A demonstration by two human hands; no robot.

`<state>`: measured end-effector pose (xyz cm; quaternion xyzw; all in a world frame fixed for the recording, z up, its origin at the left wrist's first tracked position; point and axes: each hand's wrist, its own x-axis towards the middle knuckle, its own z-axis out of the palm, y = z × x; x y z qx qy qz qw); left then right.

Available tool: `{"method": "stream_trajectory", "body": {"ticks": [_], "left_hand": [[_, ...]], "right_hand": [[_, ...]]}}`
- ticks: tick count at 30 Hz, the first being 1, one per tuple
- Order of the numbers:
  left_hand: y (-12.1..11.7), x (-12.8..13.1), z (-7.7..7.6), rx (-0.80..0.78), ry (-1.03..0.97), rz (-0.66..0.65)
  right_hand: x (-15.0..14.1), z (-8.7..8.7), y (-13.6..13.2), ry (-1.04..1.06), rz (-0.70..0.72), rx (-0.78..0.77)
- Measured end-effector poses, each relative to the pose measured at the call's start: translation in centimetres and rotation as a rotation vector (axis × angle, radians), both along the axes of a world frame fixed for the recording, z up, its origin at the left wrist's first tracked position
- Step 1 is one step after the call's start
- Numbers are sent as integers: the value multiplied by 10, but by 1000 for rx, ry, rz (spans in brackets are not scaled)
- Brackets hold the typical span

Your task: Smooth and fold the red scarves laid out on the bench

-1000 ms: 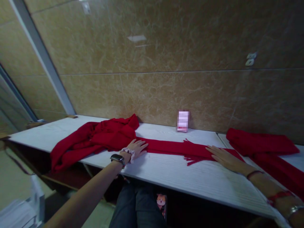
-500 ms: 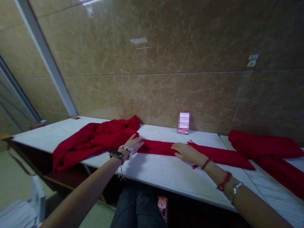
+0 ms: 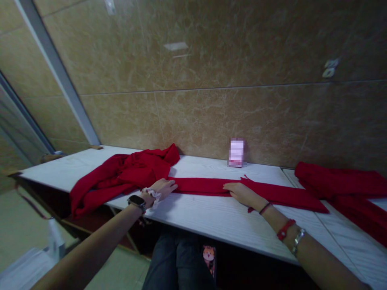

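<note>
**Red strip on table, both hands palm-down on it**

Clock directions as seen from the head view, 12 toward the wall [image 3: 211, 121]. The long red fabric strip [image 3: 199, 186] lies across the white table [image 3: 196, 221], running from 9 o'clock toward 4 o'clock. The left hand [image 3: 163, 188] rests at its 9 o'clock end, beside a crumpled red cloth heap [image 3: 130, 171]; fingers open, nearly straight, laid over fabric rather than closed round it. The right hand [image 3: 242, 193] touches the strip farther toward 3 o'clock, fingers close together and slightly bent; whether they pinch fabric, cannot tell. Fringe [image 3: 246, 177] shows at 12 and 5 o'clock of this hand. Folded red cloth [image 3: 338, 181] sits at the table's 3 o'clock side. A pixelated upright object [image 3: 236, 153] stands near the wall, at 12 o'clock of the right hand
</note>
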<state>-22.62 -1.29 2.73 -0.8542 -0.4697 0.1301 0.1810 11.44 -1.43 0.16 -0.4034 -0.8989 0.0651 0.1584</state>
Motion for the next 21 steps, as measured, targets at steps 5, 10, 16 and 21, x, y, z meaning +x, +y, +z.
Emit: {"method": "stream_trajectory", "body": {"ticks": [5, 10, 16, 21], "left_hand": [[3, -8, 9, 106, 2, 44], [4, -15, 11, 102, -32, 40], [-2, -14, -16, 82, -12, 227], [-10, 10, -9, 70, -66, 181]], "right_hand": [[3, 0, 0, 150, -34, -41], [14, -7, -2, 203, 38, -136], [16, -9, -6, 73, 142, -124], [17, -11, -3, 2, 167, -79]]}}
